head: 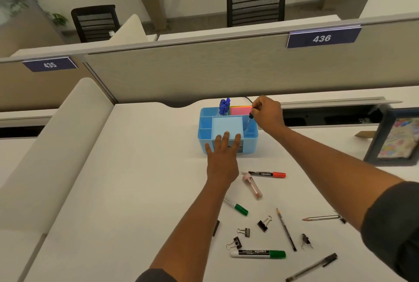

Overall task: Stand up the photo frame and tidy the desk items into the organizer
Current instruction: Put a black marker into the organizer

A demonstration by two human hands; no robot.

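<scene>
Near the camera, a clear pen [312, 267] lies on the bench [127, 191]. Right hand [268, 115] fingers pinch a pen [249, 120], tip down, to drop it in the organizer [205, 132]. Left hand [223, 155] rests flat on its front so it stays put. Frame [394, 137] stands at right.

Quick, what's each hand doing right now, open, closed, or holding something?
Left hand: open, straight fingers resting on the front of the light blue plastic desk organizer.
Right hand: pinching a thin dark-capped pen over the organizer's right compartment.
</scene>
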